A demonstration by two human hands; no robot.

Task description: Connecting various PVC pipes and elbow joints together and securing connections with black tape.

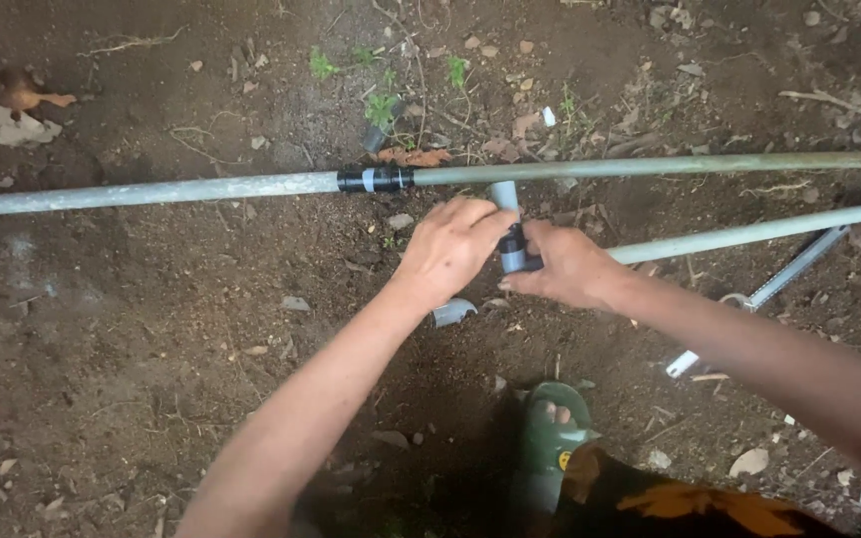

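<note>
Green rubber sandal [553,423] sits on brown dirt [132,339] | left hand [450,247] and right hand [562,264] both curl tight around short grey plastic pipe joint [510,239], holding it steady under long grey pipe [151,191].

Both bare forearms reach forward and meet mid-view. The left hand [450,249] is palm down, knuckles up, its fingers [485,221] curled to the right. The right hand [565,264] faces it, fingers [520,284] pinched inward, almost touching the left fingertips.
</note>
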